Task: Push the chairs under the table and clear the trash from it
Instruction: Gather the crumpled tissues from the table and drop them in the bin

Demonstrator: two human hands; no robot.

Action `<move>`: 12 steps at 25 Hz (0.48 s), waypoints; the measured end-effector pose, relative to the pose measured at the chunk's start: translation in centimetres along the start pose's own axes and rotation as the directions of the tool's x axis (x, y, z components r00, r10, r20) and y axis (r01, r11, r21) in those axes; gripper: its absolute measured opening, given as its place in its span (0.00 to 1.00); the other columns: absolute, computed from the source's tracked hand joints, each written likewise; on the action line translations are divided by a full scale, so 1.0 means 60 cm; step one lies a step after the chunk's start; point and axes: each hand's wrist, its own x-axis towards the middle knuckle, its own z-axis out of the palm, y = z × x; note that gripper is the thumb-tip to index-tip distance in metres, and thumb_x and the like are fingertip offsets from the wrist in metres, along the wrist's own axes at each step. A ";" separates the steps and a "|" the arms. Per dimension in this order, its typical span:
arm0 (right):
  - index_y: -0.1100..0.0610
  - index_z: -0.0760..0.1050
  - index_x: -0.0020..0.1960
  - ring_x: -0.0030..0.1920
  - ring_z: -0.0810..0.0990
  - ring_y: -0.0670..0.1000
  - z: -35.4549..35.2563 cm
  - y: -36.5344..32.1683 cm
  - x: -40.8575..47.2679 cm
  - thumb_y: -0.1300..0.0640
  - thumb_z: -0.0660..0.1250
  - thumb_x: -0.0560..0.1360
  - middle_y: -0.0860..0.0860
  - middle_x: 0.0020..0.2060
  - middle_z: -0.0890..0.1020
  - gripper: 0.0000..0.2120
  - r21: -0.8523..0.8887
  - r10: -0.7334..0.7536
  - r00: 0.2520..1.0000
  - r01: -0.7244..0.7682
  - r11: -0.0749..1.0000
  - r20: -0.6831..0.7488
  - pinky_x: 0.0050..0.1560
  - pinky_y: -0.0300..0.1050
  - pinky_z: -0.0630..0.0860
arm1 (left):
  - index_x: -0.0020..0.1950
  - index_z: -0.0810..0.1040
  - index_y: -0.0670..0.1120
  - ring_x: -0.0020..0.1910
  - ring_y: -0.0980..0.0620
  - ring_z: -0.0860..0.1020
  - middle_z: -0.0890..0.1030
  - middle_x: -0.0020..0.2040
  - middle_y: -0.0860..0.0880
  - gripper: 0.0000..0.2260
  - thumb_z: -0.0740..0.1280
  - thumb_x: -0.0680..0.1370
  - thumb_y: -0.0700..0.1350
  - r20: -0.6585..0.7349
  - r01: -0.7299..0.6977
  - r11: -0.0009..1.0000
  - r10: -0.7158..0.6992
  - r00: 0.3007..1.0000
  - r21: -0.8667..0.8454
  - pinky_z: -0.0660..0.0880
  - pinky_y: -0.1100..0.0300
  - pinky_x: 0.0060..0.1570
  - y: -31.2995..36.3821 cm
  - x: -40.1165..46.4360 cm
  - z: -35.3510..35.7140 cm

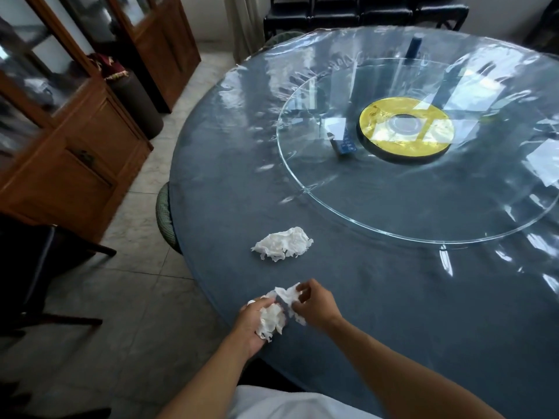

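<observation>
At the near edge of the round dark table (pixel 378 297), my left hand (pixel 252 323) grips a crumpled white tissue (pixel 272 320). My right hand (pixel 314 303) pinches a second crumpled tissue (pixel 287 294) right beside it. The two wads touch each other between my hands. A third crumpled tissue (pixel 282 244) lies loose on the table a little farther in. A green woven chair seat (pixel 165 217) shows tucked under the table's left edge. Another dark chair (pixel 33 267) stands out on the floor at the left.
A glass turntable (pixel 393 207) with a gold disc (pixel 406 125) at its hub fills the table's middle, with a small blue box (pixel 346 145) on it. A wooden glass-door cabinet (pixel 69 140) stands along the left wall. Black chairs (pixel 363 10) line the far side.
</observation>
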 end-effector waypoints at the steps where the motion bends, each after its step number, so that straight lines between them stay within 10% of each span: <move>1: 0.49 0.77 0.49 0.39 0.77 0.44 0.012 -0.019 0.000 0.58 0.73 0.72 0.43 0.37 0.79 0.09 0.008 -0.028 0.999 0.028 1.000 0.039 0.37 0.29 0.71 | 0.62 0.78 0.34 0.40 0.38 0.84 0.82 0.51 0.32 0.16 0.69 0.76 0.38 0.050 -0.009 1.000 0.010 0.999 -0.019 0.83 0.48 0.38 0.003 -0.002 -0.001; 4: 0.47 0.77 0.40 0.38 0.78 0.45 0.043 -0.057 0.007 0.59 0.71 0.72 0.43 0.33 0.78 0.08 -0.029 -0.088 0.981 0.094 0.995 0.172 0.36 0.29 0.71 | 0.61 0.79 0.35 0.41 0.39 0.85 0.82 0.52 0.33 0.12 0.66 0.81 0.41 0.103 -0.013 0.999 0.017 0.994 -0.042 0.83 0.47 0.37 0.017 0.002 -0.002; 8: 0.55 0.82 0.41 0.36 0.84 0.53 0.053 -0.095 0.047 0.69 0.68 0.67 0.52 0.34 0.83 0.10 0.343 0.061 0.967 -0.147 0.928 0.249 0.44 0.52 0.84 | 0.55 0.80 0.37 0.39 0.38 0.83 0.83 0.46 0.34 0.10 0.72 0.74 0.36 0.026 -0.043 0.999 0.042 0.999 0.034 0.81 0.41 0.38 0.079 0.056 -0.024; 12: 0.57 0.83 0.50 0.35 0.80 0.44 0.039 -0.129 0.122 0.65 0.66 0.74 0.53 0.42 0.84 0.10 0.137 0.183 0.944 -0.150 0.979 -0.276 0.39 0.37 0.76 | 0.45 0.81 0.35 0.32 0.40 0.79 0.80 0.36 0.36 0.04 0.67 0.77 0.34 0.039 0.018 0.991 -0.023 0.999 0.136 0.78 0.48 0.34 0.161 0.115 -0.055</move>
